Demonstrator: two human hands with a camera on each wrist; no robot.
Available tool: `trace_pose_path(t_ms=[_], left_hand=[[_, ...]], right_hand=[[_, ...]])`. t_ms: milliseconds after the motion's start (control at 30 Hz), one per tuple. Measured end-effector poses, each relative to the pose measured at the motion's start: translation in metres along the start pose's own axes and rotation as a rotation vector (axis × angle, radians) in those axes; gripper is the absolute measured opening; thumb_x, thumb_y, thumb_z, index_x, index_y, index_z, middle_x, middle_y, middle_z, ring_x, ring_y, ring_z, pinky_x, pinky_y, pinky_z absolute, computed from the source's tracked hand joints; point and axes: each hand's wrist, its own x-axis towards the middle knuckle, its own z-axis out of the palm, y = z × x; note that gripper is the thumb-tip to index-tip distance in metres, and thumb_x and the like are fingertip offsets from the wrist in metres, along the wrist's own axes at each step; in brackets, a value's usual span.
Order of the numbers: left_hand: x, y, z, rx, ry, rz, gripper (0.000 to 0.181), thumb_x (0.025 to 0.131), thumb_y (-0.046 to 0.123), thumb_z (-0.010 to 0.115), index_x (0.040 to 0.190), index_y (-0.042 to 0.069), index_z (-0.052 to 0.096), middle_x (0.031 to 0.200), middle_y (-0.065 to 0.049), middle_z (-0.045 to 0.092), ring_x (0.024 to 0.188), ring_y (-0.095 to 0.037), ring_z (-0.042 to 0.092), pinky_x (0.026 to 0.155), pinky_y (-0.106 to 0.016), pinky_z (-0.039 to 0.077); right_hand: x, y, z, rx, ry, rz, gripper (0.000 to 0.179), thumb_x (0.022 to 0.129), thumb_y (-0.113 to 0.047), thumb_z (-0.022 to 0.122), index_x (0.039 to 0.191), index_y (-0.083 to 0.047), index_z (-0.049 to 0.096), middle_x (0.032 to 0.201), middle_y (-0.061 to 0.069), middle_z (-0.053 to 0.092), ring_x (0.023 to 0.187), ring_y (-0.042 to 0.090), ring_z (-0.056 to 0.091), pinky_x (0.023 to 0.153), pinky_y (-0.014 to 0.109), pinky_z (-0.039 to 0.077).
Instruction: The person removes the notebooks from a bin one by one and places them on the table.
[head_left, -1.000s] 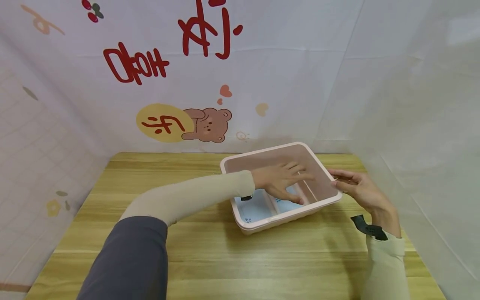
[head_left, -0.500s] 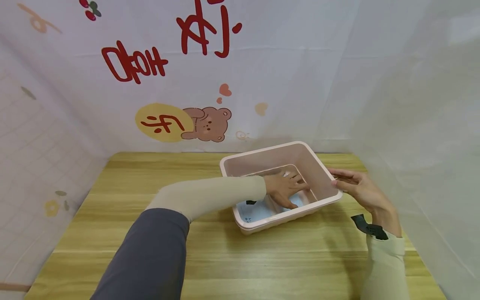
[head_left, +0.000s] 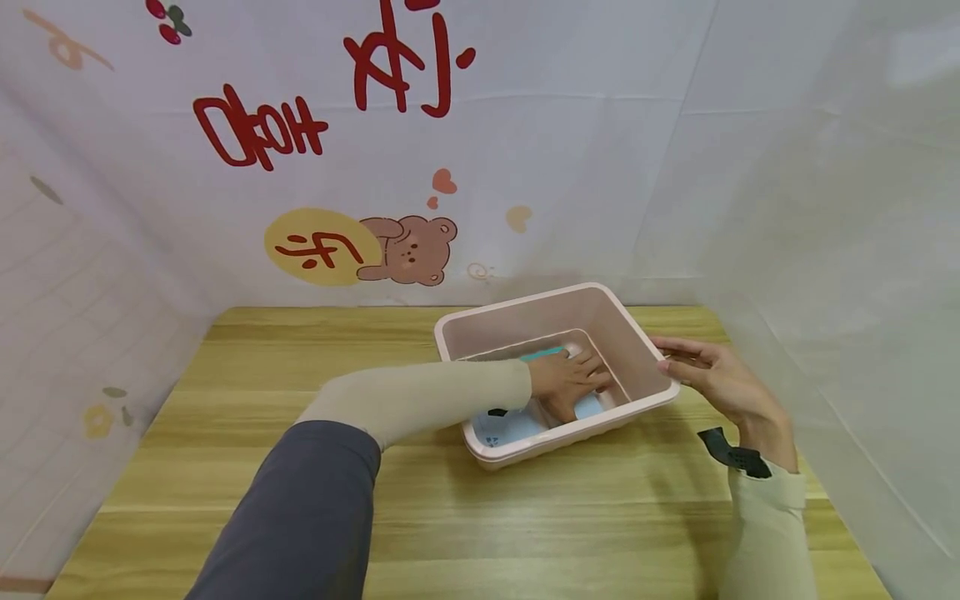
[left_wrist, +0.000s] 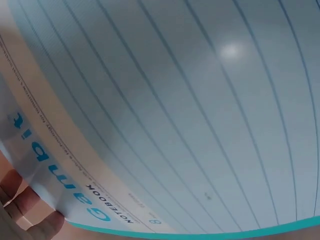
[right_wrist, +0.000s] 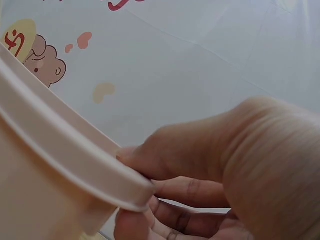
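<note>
A pale pink plastic bin stands angled on the table. Inside lies a light-blue notebook with dark lines, a teal edge and "Gambit" lettering; in the head view much of it is hidden under the left arm. My left hand is down in the bin, its fingers curled at the notebook's end; the left wrist view has the fingertips right on that edge. With thumb above and fingers below, my right hand pinches the bin's rim at its right corner.
The wooden table extends in front of the bin and to its left. A white printed curtain rises behind, and pale sheeting hangs close beyond the right hand.
The left hand has gone down from above the bin onto the notebook, and its fingers have drawn in. A teal notebook edge now shows beside it. The right hand keeps its hold on the rim.
</note>
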Motion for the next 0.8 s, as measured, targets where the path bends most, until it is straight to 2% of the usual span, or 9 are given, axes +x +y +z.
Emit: trace_pose_path(t_ms=[233, 500, 667, 800], left_hand=[[0.0002, 0.0006, -0.0017, 0.080, 0.031, 0.019, 0.092, 0.084, 0.078, 0.055, 0.153, 0.023, 0.029, 0.154, -0.001, 0.035, 0.142, -0.015, 0.035, 0.094, -0.025, 0.047], [0.0015, -0.0021, 0.0008, 0.139, 0.042, 0.010, 0.098, 0.083, 0.081, 0.052, 0.158, 0.025, 0.027, 0.158, 0.000, 0.037, 0.148, -0.017, 0.033, 0.106, -0.031, 0.042], [-0.0029, -0.0029, -0.0035, 0.179, 0.080, 0.017, 0.095, 0.081, 0.082, 0.051, 0.156, 0.026, 0.030, 0.153, 0.002, 0.042, 0.143, -0.017, 0.036, 0.103, -0.032, 0.043], [-0.0064, -0.0044, -0.0061, 0.201, 0.139, 0.022, 0.093, 0.079, 0.082, 0.051, 0.153, 0.028, 0.037, 0.146, 0.003, 0.047, 0.136, -0.017, 0.040, 0.103, -0.034, 0.042]], right_hand=[[0.0016, 0.0018, -0.0004, 0.028, -0.013, -0.021, 0.054, 0.102, -0.020, 0.065, 0.148, 0.003, 0.049, 0.127, -0.018, 0.065, 0.112, -0.003, 0.065, 0.090, 0.018, 0.054], [0.0052, 0.0035, 0.0007, 0.056, -0.024, -0.064, 0.052, 0.102, -0.014, 0.064, 0.146, 0.007, 0.049, 0.129, -0.016, 0.065, 0.113, -0.002, 0.065, 0.090, 0.017, 0.054], [0.0053, 0.0044, 0.0004, 0.081, -0.033, -0.072, 0.051, 0.102, -0.012, 0.063, 0.146, 0.008, 0.048, 0.130, -0.016, 0.064, 0.114, -0.003, 0.065, 0.090, 0.017, 0.054], [0.0039, 0.0047, 0.0006, 0.079, -0.037, -0.071, 0.051, 0.102, -0.013, 0.063, 0.147, 0.007, 0.048, 0.130, -0.017, 0.064, 0.114, -0.003, 0.065, 0.090, 0.017, 0.054]])
